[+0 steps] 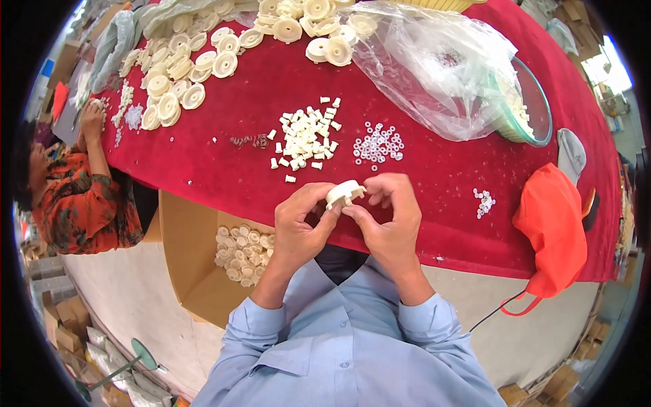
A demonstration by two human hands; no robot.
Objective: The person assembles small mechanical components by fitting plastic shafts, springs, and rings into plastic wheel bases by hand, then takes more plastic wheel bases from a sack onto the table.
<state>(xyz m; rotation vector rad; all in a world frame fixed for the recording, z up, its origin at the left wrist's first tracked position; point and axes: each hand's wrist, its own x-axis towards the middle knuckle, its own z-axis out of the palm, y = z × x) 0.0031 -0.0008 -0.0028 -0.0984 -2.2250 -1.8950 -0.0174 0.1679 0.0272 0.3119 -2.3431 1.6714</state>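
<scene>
Nearest lies a blue shirt [339, 359], its sleeves running up to two bare hands above the table edge. Between them, just over the red cloth [434, 203], is a cream piece [344, 193], held up off the table and tilted. The left hand [298, 224] pinches it between thumb and forefinger; the right hand [395, 220] has its thumb at the lower edge and its fingers curled by the far side, though I cannot tell whether they close on it. Beyond sit a heap of cream spools [305, 139] and, just right of it, white rings [378, 146]. Discs [193, 96] lie piled farther left, near a co-worker [85, 207]. Below the table edge, a box [193, 254] holds more discs. A clear bag [427, 61] partly covers a bowl [543, 119] on the right, beyond a red bag [553, 224].
</scene>
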